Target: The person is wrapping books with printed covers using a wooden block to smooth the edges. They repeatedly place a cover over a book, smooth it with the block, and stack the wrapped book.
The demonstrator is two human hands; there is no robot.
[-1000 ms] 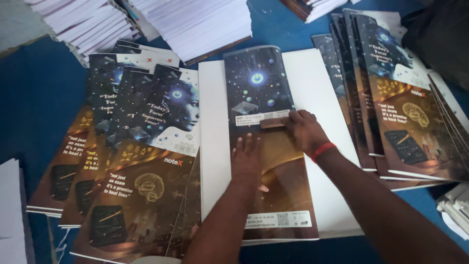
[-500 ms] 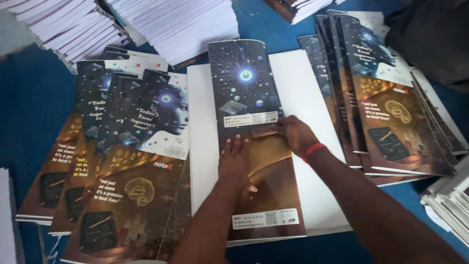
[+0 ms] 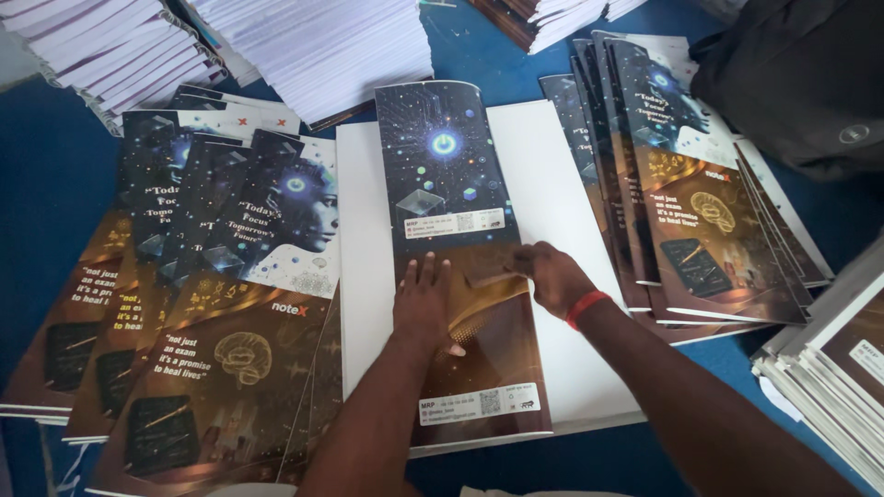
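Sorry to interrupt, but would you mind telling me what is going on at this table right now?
A person is pressing both hands flat on a dark printed cover that lies over a white stack of pages on the blue table. The left hand and the right hand, with a red wristband, rest near the cover's middle. Fanned piles of matching covers lie on either side, and paper stacks sit behind.
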